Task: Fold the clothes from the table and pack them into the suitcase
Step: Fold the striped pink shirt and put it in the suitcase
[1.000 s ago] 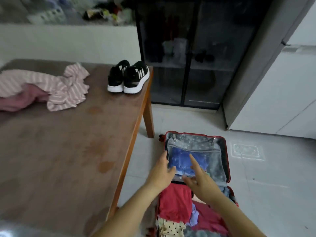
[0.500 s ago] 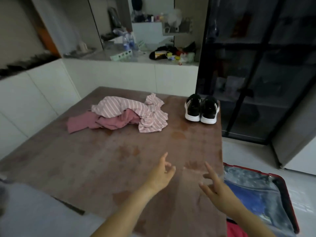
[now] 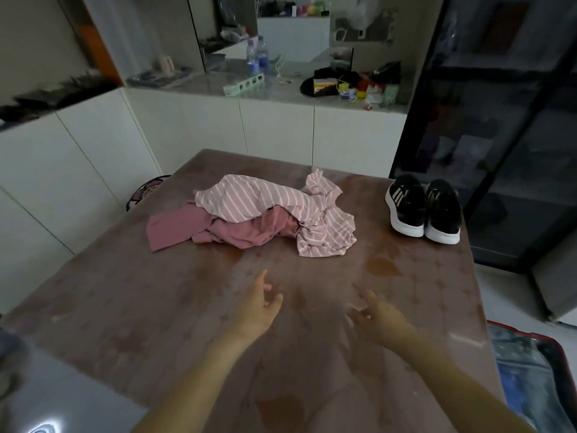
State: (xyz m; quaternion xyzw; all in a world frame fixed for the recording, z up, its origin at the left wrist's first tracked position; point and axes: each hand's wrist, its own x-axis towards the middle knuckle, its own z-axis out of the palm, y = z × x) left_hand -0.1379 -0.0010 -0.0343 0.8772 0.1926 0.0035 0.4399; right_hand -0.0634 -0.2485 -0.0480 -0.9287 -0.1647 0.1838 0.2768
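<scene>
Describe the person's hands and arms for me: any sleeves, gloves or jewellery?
Both the left hand and the right hand are bare: no gloves, and no watch, bracelet or ring that I can make out, though the view is slightly blurred. Both arms are uncovered to the bottom edge of the picture, so no sleeve shows.

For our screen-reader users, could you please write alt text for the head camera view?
A left hand and a right hand, both empty, reach over a table toward a heap of pink clothes. Black sneakers stand at its far right corner; a red suitcase lies beside it.
</scene>
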